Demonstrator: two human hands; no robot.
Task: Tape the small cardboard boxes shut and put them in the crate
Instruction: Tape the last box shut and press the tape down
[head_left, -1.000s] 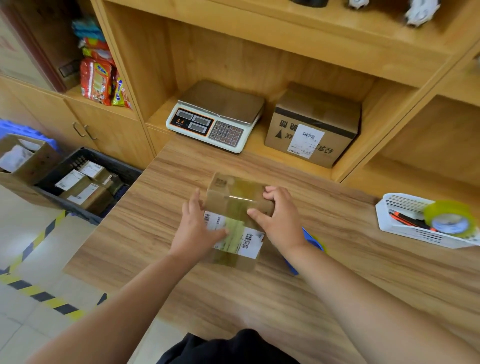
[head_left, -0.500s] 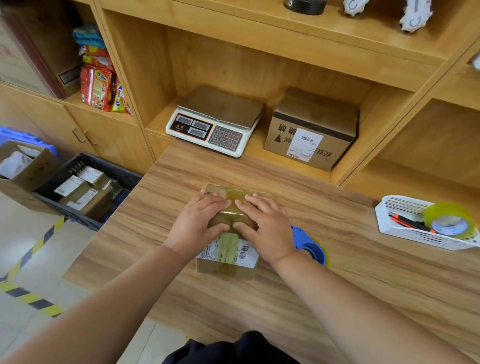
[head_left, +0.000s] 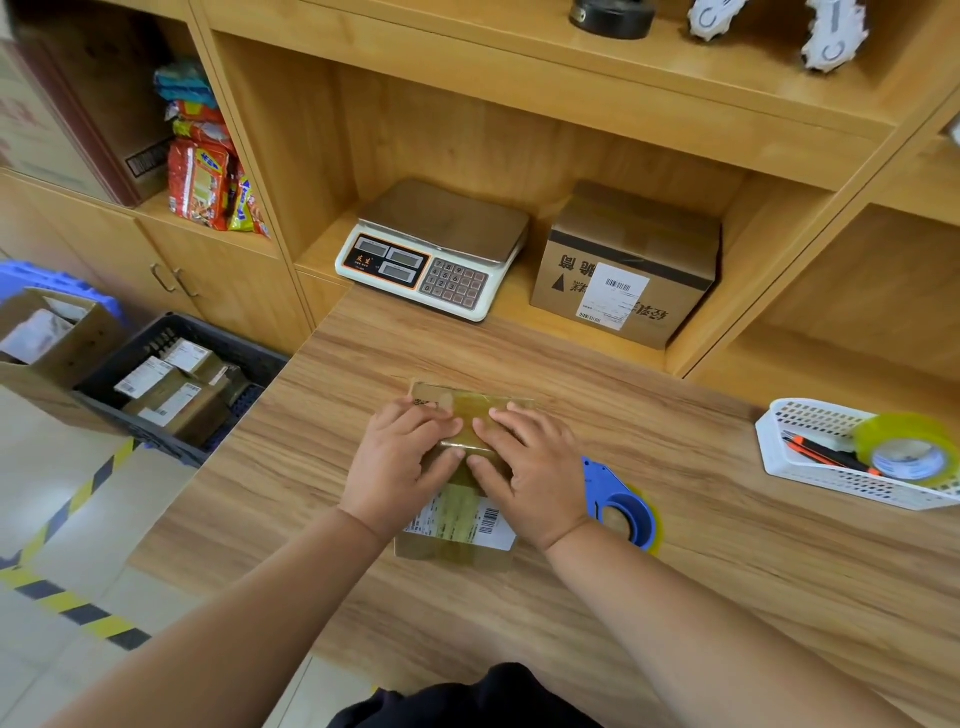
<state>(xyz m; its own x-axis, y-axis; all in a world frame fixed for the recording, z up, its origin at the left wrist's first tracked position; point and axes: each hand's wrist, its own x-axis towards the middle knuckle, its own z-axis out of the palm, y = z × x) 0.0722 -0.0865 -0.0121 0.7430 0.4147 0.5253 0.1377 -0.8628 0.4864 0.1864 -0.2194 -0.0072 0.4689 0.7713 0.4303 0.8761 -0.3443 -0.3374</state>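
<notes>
A small cardboard box (head_left: 460, 525) with a white barcode label and a strip of clear tape lies flat on the wooden table (head_left: 727, 545). My left hand (head_left: 400, 465) and my right hand (head_left: 530, 467) both lie palm down on its top, fingers flat, pressing on the tape. A blue tape dispenser (head_left: 621, 506) sits on the table just right of my right wrist. The dark crate (head_left: 260, 364) stands on the floor to the left of the table, holding several labelled small boxes (head_left: 171, 389).
A scale (head_left: 436, 247) and a larger labelled cardboard box (head_left: 628, 265) sit in the shelf recess behind the table. A white basket (head_left: 810, 467) at the right holds a tape roll (head_left: 906, 449) and pens. An open carton (head_left: 47, 338) stands beside the crate.
The box was tilted up between my hands one second ago; it now lies flat. Both hands have moved onto its top and press there.
</notes>
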